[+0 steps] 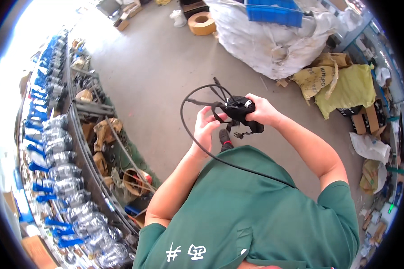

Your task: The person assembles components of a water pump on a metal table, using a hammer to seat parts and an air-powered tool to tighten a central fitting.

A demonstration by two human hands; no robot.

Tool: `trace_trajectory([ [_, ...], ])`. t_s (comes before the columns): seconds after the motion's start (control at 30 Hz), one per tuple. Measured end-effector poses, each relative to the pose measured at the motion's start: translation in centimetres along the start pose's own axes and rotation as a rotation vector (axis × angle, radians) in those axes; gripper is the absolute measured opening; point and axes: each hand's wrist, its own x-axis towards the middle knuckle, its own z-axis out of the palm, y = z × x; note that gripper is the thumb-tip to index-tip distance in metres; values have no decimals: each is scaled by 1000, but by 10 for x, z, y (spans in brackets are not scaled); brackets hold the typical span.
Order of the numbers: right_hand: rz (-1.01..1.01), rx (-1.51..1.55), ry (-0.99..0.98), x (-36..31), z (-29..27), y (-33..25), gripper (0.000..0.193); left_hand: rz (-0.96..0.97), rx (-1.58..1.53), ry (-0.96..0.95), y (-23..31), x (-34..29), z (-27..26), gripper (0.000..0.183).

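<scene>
My right hand (263, 110) grips a small black pouch (238, 110) with a zipper, fingers wrapped round its right side. Black straps and a buckle (240, 135) dangle from the pouch. To its left, my left hand (204, 127) has its fingers spread near a loop of black strap (217, 107); whether the fingertips touch it is hard to tell. A thin black cable (182, 117) loops from the pouch around my left hand and runs down across my green shirt (256, 201).
On the left, a long rack (67, 148) bears rows of plastic-wrapped parts with blue handles (42, 166). Scrap and cartons lie beneath it. Ahead are a tape roll (202, 23), a large white sack (274, 45) and a blue crate (274, 12). Yellow sacks (350, 89) lie at right.
</scene>
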Motion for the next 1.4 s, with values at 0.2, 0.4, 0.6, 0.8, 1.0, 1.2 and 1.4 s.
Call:
trace_trajectory([
  [0.2,113,30,113,32,-47,0,47,305,463,48,46,89,-5,51],
  [0.4,182,71,126,58,-76,-6,46,672,876,-129,118,176,7,13],
  [0.6,112,283,187,84,-97,2,43,63,798,-281,117,283,-21,14],
  [0.8,107,410,151,119,-104,30,42,-371,749,-425,68,318,-41,7],
  [1.0,87,444,45,149,-123,39,46,-27,828,-526,73,284,38,74],
  [1.2,-7,446,-133,167,-145,19,49,165,1007,-528,61,288,92,85],
  [1.4,-183,331,-69,169,-173,19,72,-5,878,-237,66,276,121,66],
])
